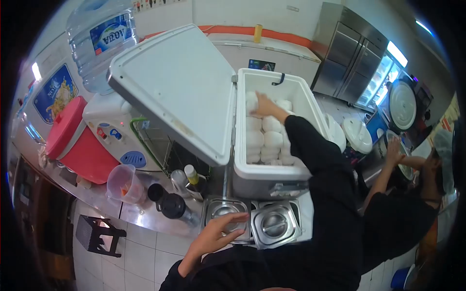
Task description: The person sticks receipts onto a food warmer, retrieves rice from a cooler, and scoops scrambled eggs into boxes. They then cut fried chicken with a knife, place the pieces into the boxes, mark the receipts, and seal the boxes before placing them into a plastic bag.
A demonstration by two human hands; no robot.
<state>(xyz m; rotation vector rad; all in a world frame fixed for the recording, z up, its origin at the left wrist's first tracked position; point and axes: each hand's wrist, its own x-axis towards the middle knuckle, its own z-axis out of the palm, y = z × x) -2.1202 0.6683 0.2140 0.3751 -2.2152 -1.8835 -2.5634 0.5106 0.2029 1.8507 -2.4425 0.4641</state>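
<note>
A large white-lined cooler box (307, 94) stands in front of me with its white lid (177, 92) swung up to the left. Stacked inside are several round white bundles (272, 140). My right hand (264, 105) reaches into the box over the rear left bundles, fingers apart and slightly blurred. Lower down, my left hand (218, 235) hangs open with thumb and fingers spread, holding nothing. It overlaps a square steel pan lid (224, 209) in this view. A second steel pan lid (274, 227) lies tilted to its right.
Left on the steel counter are a dark-lidded bottle (172, 206), a clear plastic jug (125, 184), a red bucket (80, 145) and a water dispenser (114, 126). Another person (403, 213) works at the right. A black stool (99, 235) stands on the tiled floor.
</note>
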